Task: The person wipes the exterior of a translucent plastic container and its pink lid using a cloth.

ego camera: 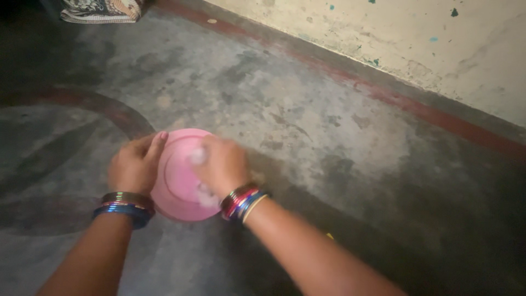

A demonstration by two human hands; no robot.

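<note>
Head view looks down on a pink plastic plate (178,183) held just above the grey cement floor (307,126). Left hand (134,164) is clamped on its left rim, fingers curled over the edge. Right hand (219,164) presses on the plate's face, blurred, so its grip and whatever pale thing sits under it cannot be made out. Bangles (241,201) hide the plate's lower right edge.

Smooth pink plastic plate (178,181), faintly glossy, mid-frame. Shiny metallic bangles (125,207) at lower left. Rough, matt, stained cement floor (307,126). Chalky, flaking plaster wall (438,44) at upper right. Patterned cloth (101,10) at upper left.
</note>
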